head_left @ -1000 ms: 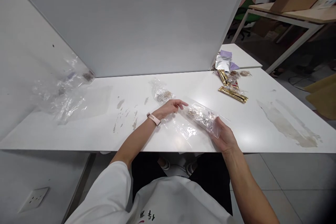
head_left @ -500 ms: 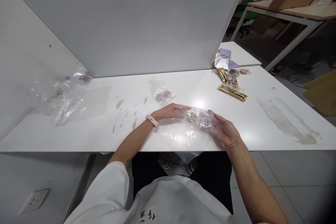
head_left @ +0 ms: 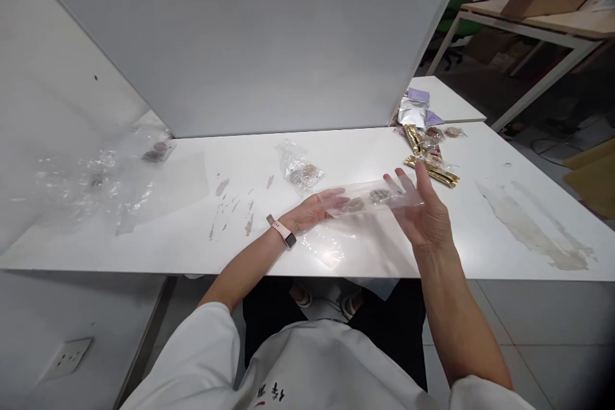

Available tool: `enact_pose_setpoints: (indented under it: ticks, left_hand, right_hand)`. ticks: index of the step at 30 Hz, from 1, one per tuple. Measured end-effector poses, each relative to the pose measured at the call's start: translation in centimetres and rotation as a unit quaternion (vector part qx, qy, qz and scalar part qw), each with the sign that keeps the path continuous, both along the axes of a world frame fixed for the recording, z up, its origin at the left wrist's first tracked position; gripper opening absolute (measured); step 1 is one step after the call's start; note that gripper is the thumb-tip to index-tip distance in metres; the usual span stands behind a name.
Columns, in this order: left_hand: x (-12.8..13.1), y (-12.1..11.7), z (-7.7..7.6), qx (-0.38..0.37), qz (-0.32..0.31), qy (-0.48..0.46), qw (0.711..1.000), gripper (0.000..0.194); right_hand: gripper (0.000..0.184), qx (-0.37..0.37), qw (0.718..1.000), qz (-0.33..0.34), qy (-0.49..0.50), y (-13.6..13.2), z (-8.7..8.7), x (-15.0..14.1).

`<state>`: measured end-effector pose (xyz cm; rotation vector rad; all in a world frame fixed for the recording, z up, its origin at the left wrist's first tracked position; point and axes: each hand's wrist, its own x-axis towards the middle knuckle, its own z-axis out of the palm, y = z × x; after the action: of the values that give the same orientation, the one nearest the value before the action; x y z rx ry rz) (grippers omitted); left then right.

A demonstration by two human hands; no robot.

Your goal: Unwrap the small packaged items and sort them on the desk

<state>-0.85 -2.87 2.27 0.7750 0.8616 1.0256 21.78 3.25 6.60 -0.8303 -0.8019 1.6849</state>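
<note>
A long clear plastic bag (head_left: 366,188) is stretched between my two hands above the table. Two brownish round pieces, one with dark print over it, lie inside: a right one (head_left: 379,195) and a left one (head_left: 356,205). My left hand (head_left: 314,210), with a pink-banded watch on the wrist, holds the bag's left end, its fingers partly under the film. At the other end, my right hand (head_left: 425,214) is turned palm up, supporting the bag on its fingers with the thumb raised. Beyond my left hand lies another clear bag (head_left: 302,173) with brownish pieces.
Crumpled clear plastic bags (head_left: 103,186) heap against the left wall. Gold sachets (head_left: 435,172), small packets and a silver pouch (head_left: 413,109) lie at the back right. A grey partition (head_left: 269,45) closes off the table's rear. Clear film (head_left: 331,250) lies near the front edge.
The bag has been turned and drawn out flatter, rising slightly off the table. My right hand has rolled palm up, its thumb lifting, and my left hand has turned too.
</note>
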Motion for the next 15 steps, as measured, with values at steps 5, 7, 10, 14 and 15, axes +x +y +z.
enact_pose_setpoints:
  ticks: [5,7,10,14,15]
  left_hand:
    - [-0.3,-0.2,0.0,-0.011,0.021,-0.086,0.996,0.046]
    - [-0.3,-0.2,-0.2,-0.025,0.026,-0.112,0.993,0.042]
    - [-0.2,-0.1,-0.3,-0.045,0.039,-0.159,0.986,0.038]
    - [-0.3,0.0,-0.3,-0.065,0.052,-0.207,0.975,0.038]
    - [-0.3,0.0,-0.4,-0.066,0.052,-0.212,0.974,0.037]
  right_hand:
    - [0.062,0.086,0.981,0.04,-0.169,1.7,0.5,-0.9]
    - [0.052,0.142,0.958,0.054,-0.243,2.6,1.0,-1.1]
    - [0.039,0.21,0.912,0.066,-0.346,4.0,1.8,-1.3]
    - [0.031,0.246,0.88,0.056,-0.402,5.6,2.8,-1.5]
    - [0.03,0.248,0.879,0.055,-0.404,5.9,3.0,-1.6]
